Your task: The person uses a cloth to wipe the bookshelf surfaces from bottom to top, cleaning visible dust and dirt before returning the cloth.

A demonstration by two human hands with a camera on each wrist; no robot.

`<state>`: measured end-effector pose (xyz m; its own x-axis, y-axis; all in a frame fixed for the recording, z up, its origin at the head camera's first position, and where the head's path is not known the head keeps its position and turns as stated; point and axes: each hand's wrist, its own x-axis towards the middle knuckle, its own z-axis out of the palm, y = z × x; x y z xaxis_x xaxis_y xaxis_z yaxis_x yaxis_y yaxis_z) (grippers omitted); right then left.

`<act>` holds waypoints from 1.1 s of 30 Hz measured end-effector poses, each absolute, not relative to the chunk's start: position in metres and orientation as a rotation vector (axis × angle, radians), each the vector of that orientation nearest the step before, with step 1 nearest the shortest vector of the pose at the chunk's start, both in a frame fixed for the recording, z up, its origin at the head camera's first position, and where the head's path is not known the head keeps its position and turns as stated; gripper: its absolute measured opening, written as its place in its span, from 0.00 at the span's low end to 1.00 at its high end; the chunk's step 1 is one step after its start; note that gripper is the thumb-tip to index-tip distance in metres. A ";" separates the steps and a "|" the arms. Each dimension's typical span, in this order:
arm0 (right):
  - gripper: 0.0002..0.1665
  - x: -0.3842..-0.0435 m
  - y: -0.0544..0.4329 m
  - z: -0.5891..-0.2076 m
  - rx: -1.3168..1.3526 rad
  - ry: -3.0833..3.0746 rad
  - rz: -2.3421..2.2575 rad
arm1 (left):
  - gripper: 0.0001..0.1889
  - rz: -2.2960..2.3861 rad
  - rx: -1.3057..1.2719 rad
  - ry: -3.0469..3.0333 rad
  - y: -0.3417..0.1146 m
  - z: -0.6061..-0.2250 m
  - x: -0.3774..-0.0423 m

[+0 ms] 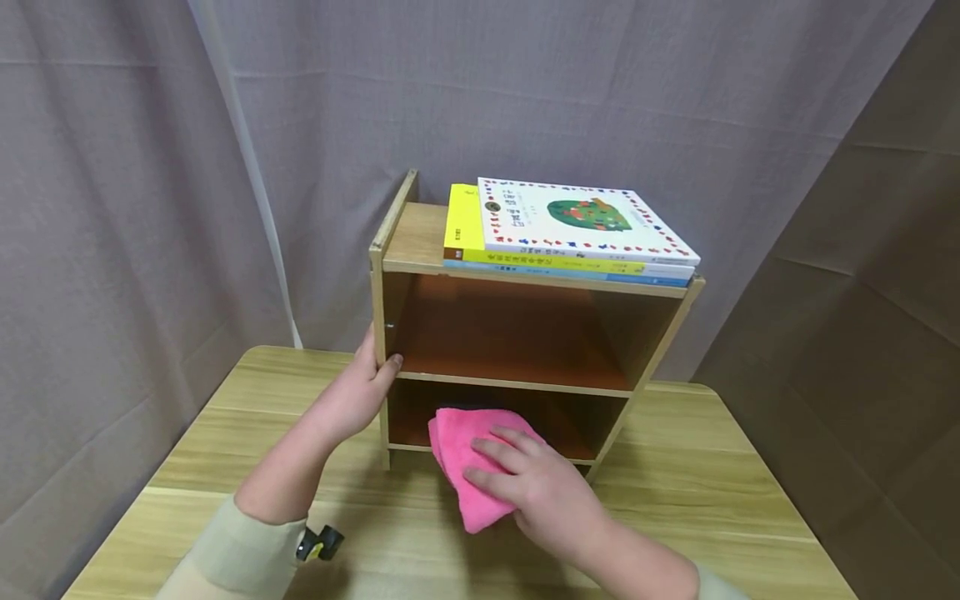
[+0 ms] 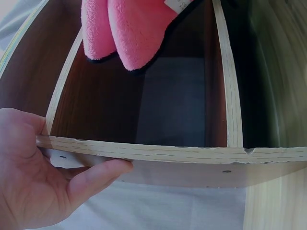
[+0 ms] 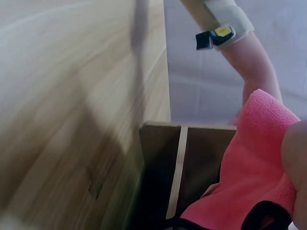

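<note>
Left sleeve: pale, in front of the shelf, with a little black gadget by its cuff.
Right hand: in front of the shelf's bottom space; its fingers are a bit apart, bent over the pink cloth and holding it. The thumb is hidden.
Pink cloth: folded, under the right fingers, by the shelf's bottom space; the right hand is nearer. Its long way is hard to tell.
Left hand: pinches the shelf's left side board.
Worktop: under the shelf.
Shelf top: white book over yellow book over blue book.
Writing: Chinese on the books, too small to read surely; the cloth's white tag too.
</note>
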<state>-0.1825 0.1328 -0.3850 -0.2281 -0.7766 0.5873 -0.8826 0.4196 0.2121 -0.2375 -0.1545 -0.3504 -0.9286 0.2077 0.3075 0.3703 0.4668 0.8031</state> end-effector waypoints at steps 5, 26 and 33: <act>0.34 -0.192 0.136 -0.385 1.388 -2.026 0.194 | 0.38 -1.452 -0.507 -2.545 -0.155 -0.351 -0.238; 0.20 -0.231 0.163 -0.376 1.437 -2.072 -0.083 | 0.39 -1.442 -0.492 -2.561 -0.154 -0.349 -0.237; 0.18 -0.239 0.176 -0.366 1.492 -2.195 -0.224 | 0.39 -1.448 -0.489 -2.559 -0.155 -0.350 -0.238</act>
<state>-0.2390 0.1757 -0.3657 -0.2955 -0.9102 0.2902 -0.8327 0.3943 0.3888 -0.2382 -0.1549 -0.3496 -0.9336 0.2020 0.2958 0.3576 0.4775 0.8026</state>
